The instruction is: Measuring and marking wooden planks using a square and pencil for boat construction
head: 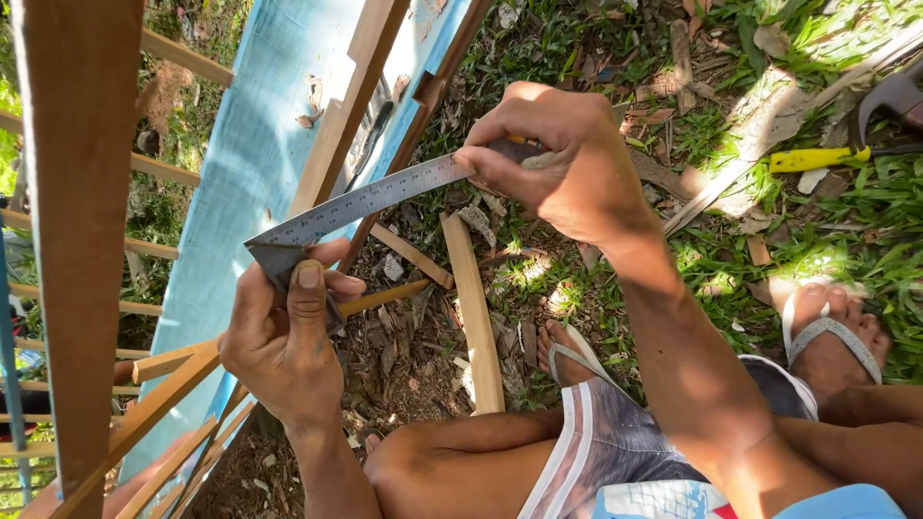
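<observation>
My left hand (285, 341) grips the dark handle end of a metal try square (370, 199), thumb pressed on top. The steel ruler blade runs up to the right. My right hand (562, 163) pinches the blade's far end together with a pencil whose yellow tip shows by the fingers. The square is held across a thin wooden slat (356, 91) of a wooden frame, above a light blue board (245, 163). A pencil-like thin stick (385, 296) pokes out to the right of my left hand.
Wooden frame bars (82, 240) stand at the left. Loose wood strips (476, 317) lie on the dirt and grass. A yellow-handled hammer (846, 144) rests at the upper right. My knees, shorts and sandalled feet (832, 336) are below.
</observation>
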